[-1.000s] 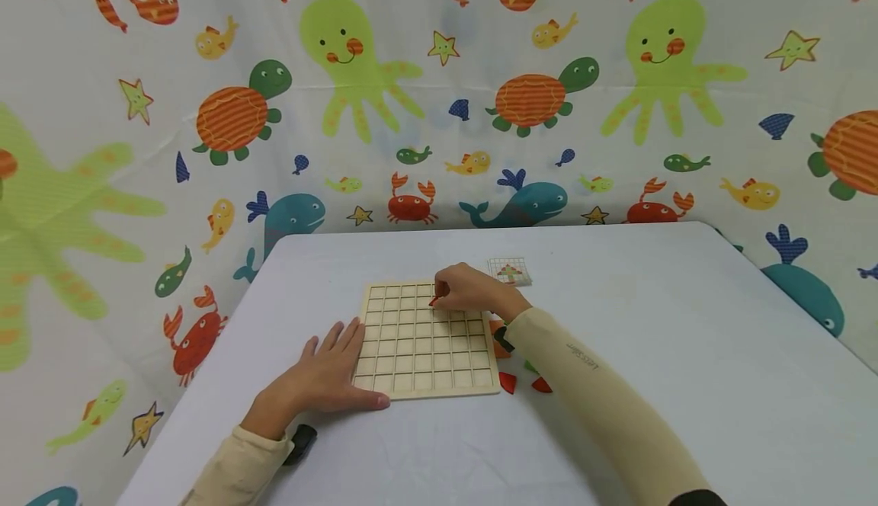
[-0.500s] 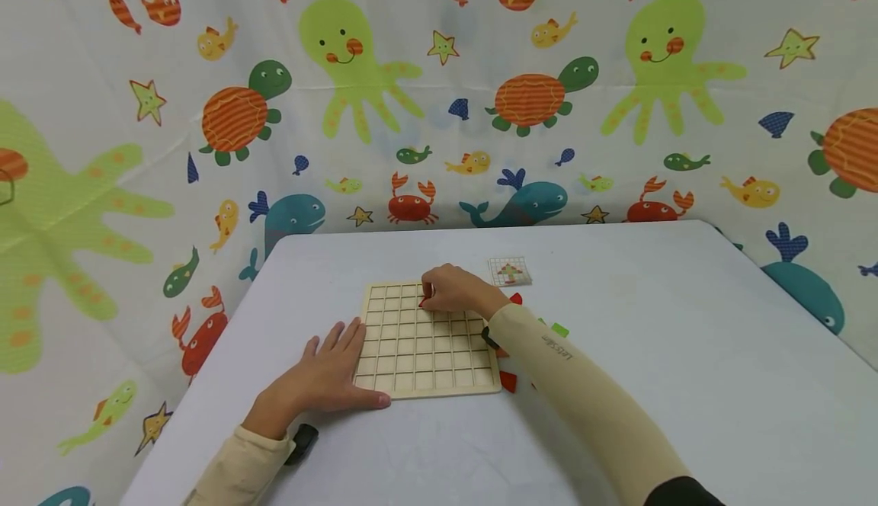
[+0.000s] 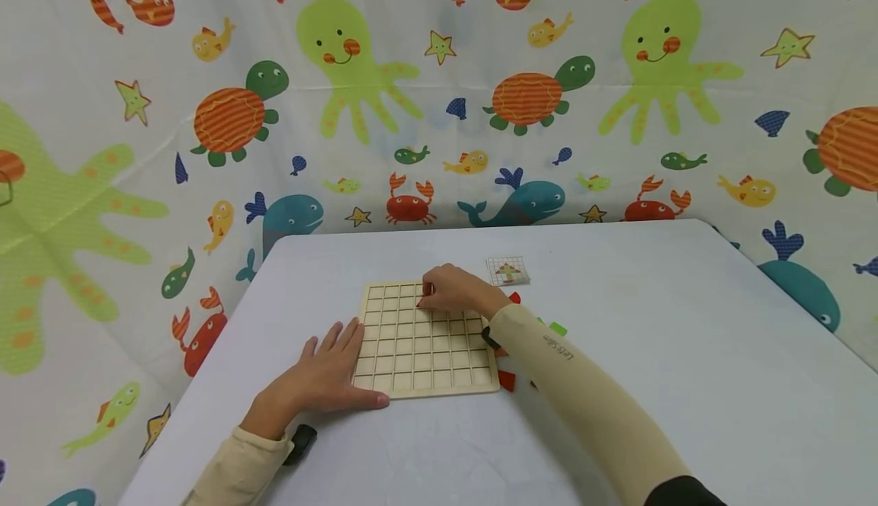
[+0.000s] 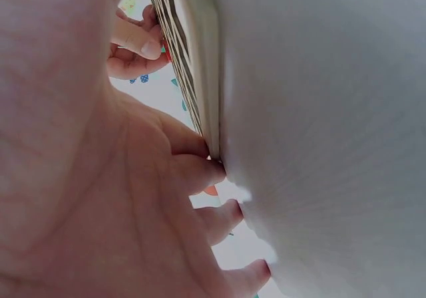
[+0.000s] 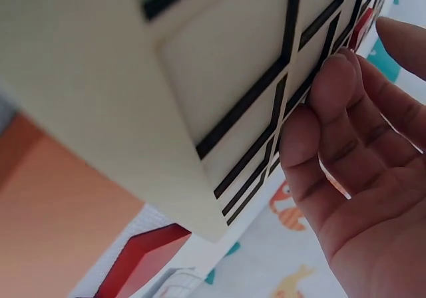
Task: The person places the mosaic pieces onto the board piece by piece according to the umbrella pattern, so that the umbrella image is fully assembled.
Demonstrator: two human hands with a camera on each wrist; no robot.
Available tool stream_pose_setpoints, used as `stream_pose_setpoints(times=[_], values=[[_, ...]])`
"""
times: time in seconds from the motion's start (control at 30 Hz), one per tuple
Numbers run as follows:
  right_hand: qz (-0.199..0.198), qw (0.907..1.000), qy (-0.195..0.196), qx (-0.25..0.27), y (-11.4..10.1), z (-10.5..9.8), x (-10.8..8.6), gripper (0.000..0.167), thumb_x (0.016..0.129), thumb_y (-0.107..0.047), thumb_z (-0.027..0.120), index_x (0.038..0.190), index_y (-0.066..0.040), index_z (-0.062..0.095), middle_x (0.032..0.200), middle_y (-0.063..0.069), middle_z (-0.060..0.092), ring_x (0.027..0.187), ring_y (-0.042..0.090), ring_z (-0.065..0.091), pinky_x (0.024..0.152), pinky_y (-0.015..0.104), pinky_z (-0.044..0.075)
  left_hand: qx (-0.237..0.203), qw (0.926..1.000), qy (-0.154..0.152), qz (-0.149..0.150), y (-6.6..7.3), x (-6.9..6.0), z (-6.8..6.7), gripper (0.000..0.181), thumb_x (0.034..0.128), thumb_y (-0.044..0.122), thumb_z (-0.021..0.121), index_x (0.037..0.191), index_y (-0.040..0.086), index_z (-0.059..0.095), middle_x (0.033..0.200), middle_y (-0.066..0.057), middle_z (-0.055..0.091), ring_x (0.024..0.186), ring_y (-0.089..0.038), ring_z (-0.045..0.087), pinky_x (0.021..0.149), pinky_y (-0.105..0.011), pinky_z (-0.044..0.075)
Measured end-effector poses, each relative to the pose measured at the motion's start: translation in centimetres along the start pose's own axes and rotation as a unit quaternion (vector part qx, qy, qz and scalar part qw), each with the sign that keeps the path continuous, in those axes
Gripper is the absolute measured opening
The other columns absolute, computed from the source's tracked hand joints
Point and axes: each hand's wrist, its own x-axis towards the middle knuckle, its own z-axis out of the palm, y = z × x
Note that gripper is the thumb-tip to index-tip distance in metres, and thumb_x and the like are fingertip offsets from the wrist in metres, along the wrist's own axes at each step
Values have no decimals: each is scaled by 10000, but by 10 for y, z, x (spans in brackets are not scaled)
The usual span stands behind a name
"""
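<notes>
A pale wooden grid board (image 3: 405,344) lies on the white table. My right hand (image 3: 458,290) is over its upper middle, fingers curled, pinching a small red piece; in the right wrist view that red piece (image 5: 362,28) stands at the grid surface between thumb and fingertips. My left hand (image 3: 329,373) rests with spread fingers along the board's left edge, the thumb at its lower left corner. In the left wrist view the fingers of the left hand (image 4: 153,198) touch the board's side (image 4: 210,78).
Right of the board lie red pieces (image 3: 506,380) and green pieces (image 3: 558,328), partly hidden by my right sleeve. A small card with a grid picture (image 3: 508,270) lies beyond the board's upper right corner. A patterned curtain hangs behind the table.
My right hand has moved slightly left over the board with the red piece, uncovering more pieces on the right. My left hand has stayed at the board's edge.
</notes>
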Motion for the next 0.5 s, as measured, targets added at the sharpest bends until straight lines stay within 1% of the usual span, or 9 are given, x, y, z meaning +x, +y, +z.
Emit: stream_pose_setpoints(times=[0.13, 0.23, 0.37, 0.5], values=[[-108, 9998, 22, 145, 3, -2, -2, 152, 1075, -171, 666, 1008, -64, 751, 933, 18, 719, 818, 164, 627, 777, 326, 537, 30, 10000, -20, 4, 1, 0, -1, 1358, 795, 724, 814, 1651, -117, 180, 1731, -310, 164, 1576, -556, 121, 1182, -788, 94], [-152, 9992, 43, 360, 6, -5, -4, 153, 1080, -145, 645, 1011, -57, 748, 913, 18, 710, 796, 163, 609, 769, 323, 526, 21, 10000, -24, 11, 2, 0, -1, 1354, 797, 714, 819, 1650, -120, 178, 1729, -312, 164, 1576, -558, 120, 1182, -789, 92], [-177, 9985, 90, 510, 10, -9, -9, 166, 1094, -140, 617, 1064, -50, 753, 933, 20, 704, 803, 168, 601, 791, 343, 523, 15, 10000, -18, 0, 3, 1, -1, 1356, 796, 716, 818, 1652, -116, 176, 1731, -307, 166, 1577, -554, 119, 1184, -787, 92], [-160, 9980, 221, 566, 17, -17, -18, 188, 1101, -159, 607, 1119, -42, 754, 974, 24, 713, 827, 162, 624, 836, 358, 543, 63, 10000, -29, -33, 2, 1, -1, 1357, 795, 726, 812, 1652, -115, 180, 1731, -307, 169, 1576, -556, 122, 1184, -788, 97]])
